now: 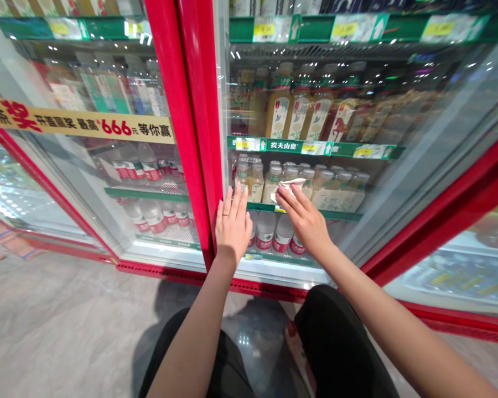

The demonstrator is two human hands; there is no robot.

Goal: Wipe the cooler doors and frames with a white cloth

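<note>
My left hand (233, 224) lies flat with fingers stretched upward, over the red door frame (199, 127) and the edge of the glass door (382, 182) of a drinks fridge. A ring sits on one of its fingers. My right hand (302, 215) presses a crumpled white tissue (290, 187) to the glass, its fingers bent over the tissue's lower part. Behind the glass, near both hands, stand small pale bottles (323, 185) on a shelf. Below them are clear bottles with red labels (282, 237).
A yellow banner (78, 122) with Chinese lettering crosses the left glass door. Amber drink bottles (299, 113) fill a higher shelf behind the right door. The fridge's red base (161, 272) meets a grey floor (66, 320). My bent knees (336, 331) are close below the hands.
</note>
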